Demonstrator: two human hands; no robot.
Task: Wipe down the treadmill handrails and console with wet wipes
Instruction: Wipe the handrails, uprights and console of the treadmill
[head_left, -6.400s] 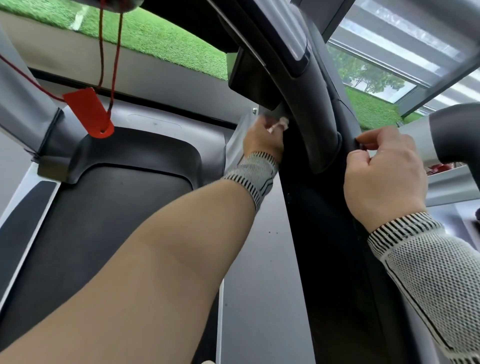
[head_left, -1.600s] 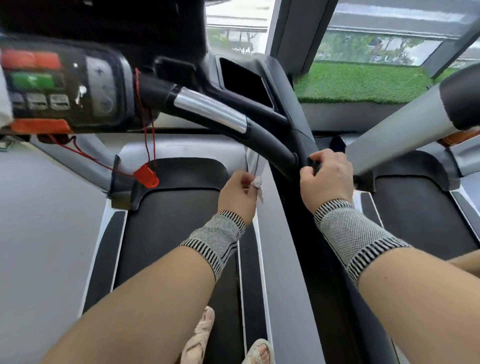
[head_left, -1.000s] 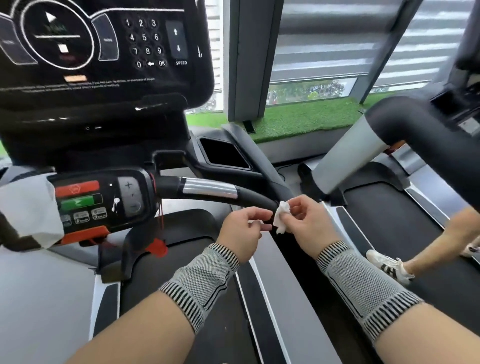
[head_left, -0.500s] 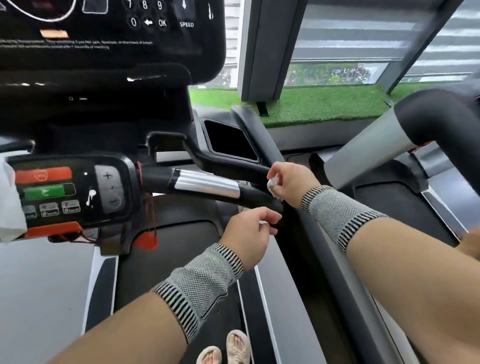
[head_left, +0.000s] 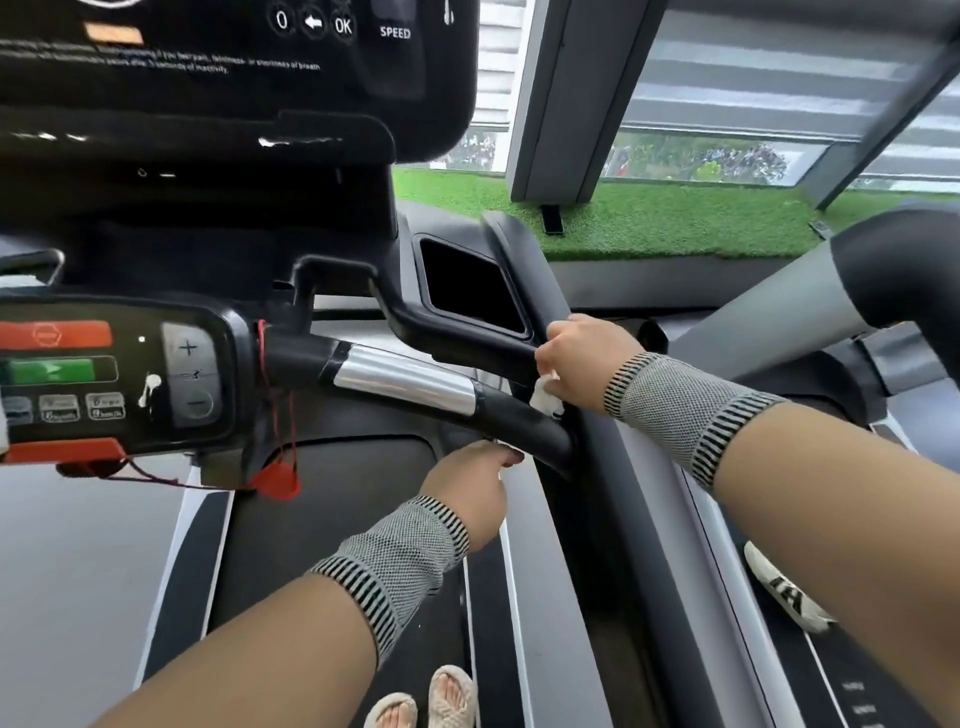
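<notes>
A: Okay, right hand (head_left: 582, 358) pinches a small white wet wipe (head_left: 544, 396), fingers curled round it, pressed at the right end of the black handrail (head_left: 514, 418) where it meets the side frame. Looks held bunched so it can get into that joint, I'd guess

B: Left hand (head_left: 470, 480)?

A: Just under the same rail, near side, fingers curled in. A sliver of white shows at its fingertips; can't tell if it's gripping anything. Probably steadying or waiting its turn

B: Console?

A: Console (head_left: 208, 78) is upper left, nobody touching it. Control panel (head_left: 114, 374) sits left of the rail's silver sensor (head_left: 405, 379), red safety clip (head_left: 275, 480) dangling below

B: Containers?

A: Only the dark tray pocket (head_left: 470, 288) far of the rail; interior's black, contents not visible. No wipe packet in view
</notes>
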